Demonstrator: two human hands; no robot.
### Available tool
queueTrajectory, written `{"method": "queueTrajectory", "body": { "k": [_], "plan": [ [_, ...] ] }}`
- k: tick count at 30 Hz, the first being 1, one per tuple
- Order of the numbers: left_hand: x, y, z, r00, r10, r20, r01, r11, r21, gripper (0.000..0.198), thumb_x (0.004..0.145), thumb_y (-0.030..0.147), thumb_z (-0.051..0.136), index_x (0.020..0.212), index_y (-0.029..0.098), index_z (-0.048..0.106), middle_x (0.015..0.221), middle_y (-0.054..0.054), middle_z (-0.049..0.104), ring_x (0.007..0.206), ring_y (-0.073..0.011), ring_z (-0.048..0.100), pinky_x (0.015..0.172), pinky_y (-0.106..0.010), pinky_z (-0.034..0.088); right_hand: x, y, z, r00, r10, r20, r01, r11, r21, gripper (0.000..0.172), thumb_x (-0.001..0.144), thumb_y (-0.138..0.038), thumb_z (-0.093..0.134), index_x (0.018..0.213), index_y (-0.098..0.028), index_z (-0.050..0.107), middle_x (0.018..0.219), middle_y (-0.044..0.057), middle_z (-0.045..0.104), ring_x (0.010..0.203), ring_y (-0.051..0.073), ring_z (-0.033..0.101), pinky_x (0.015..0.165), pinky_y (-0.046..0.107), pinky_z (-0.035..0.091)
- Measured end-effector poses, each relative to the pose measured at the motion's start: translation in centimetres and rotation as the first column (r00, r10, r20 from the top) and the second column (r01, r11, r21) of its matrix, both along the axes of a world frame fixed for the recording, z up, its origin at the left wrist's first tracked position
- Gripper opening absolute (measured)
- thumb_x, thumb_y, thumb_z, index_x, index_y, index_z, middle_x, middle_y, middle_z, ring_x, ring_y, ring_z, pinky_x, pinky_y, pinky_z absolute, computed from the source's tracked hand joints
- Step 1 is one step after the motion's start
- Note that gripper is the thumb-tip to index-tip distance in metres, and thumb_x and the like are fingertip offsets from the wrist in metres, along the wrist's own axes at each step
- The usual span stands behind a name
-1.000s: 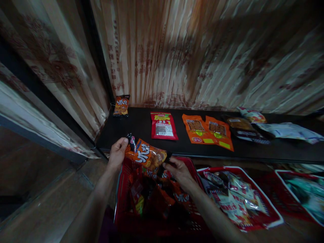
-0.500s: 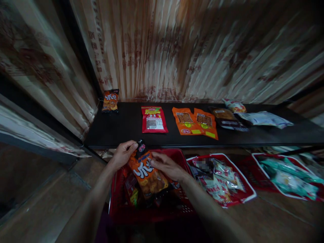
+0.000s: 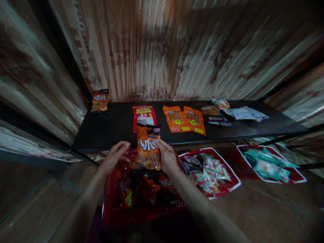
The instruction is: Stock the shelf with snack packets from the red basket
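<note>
My right hand (image 3: 167, 156) grips an orange and black snack bag (image 3: 148, 148) by its right edge. The bag hangs upright above a red basket (image 3: 111, 209), its printed front towards me. To its left is my left hand (image 3: 116, 155), apart from the bag, fingers partly spread and holding nothing. Inside the basket lie more snack bags (image 3: 146, 190), dark and partly hidden. Behind the held bag, a red snack packet (image 3: 144, 116) lies on the black shelf (image 3: 116, 126), its lower part covered. A matching orange snack bag (image 3: 100, 101) stands at the shelf's left end.
Two orange packets (image 3: 184, 119), a brown packet (image 3: 214, 114) and a white packet (image 3: 247, 113) lie along the shelf. Right of my basket, a second basket (image 3: 236, 184) holds white-red packets and a third basket (image 3: 302, 179) holds green ones. A dark post (image 3: 63, 44) rises at left.
My left hand has let go of the bag. My right hand has turned the bag upright and raised it. The view has shifted, so the shelf goods appear further left.
</note>
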State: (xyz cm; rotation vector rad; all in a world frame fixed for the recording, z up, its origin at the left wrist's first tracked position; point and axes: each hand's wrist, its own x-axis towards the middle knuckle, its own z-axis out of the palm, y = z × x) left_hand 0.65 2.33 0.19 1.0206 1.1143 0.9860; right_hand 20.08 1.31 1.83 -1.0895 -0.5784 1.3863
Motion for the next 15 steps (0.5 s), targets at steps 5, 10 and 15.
{"method": "queueTrajectory", "body": {
  "k": [5,10,15],
  "plan": [
    [1.9,-2.3,0.7,0.934,0.181,-0.307,-0.045,0.914,0.404,0.011,0.074,0.032,0.064,0.069,0.023,0.066,0.069,-0.001,0.064,0.067,-0.0163,0.059,0.066,-0.026,0.048,0.5,1.0,-0.7,0.975,-0.208,-0.072,0.211,0.977,0.028,0.026,0.059,-0.041,0.077,0.074,-0.022,0.068,0.074,0.0,0.072,0.067,0.019,0.066,0.063,0.031,0.053],
    [4.3,-3.6,1.7,0.92,0.254,-0.298,0.015,0.739,0.674,0.027,0.073,0.02,0.064,0.097,0.03,0.071,0.11,-0.005,0.065,0.118,-0.0259,0.05,0.103,-0.039,0.035,-0.3,1.0,-0.4,0.971,-0.217,-0.098,0.222,0.975,0.035,0.024,0.059,-0.04,0.078,0.071,-0.023,0.066,0.068,-0.002,0.07,0.064,0.018,0.064,0.063,0.031,0.052],
    [5.9,-3.9,0.9,0.905,0.225,-0.361,0.051,0.784,0.619,0.057,0.076,0.026,0.064,0.13,0.03,0.048,0.143,-0.007,0.04,0.134,-0.0276,0.032,0.109,-0.045,0.026,-0.7,0.0,1.1,0.996,0.001,-0.093,0.01,0.993,0.12,0.027,0.067,-0.042,0.072,0.086,-0.023,0.069,0.091,0.002,0.073,0.089,0.021,0.065,0.078,0.032,0.05]
  ]
}}
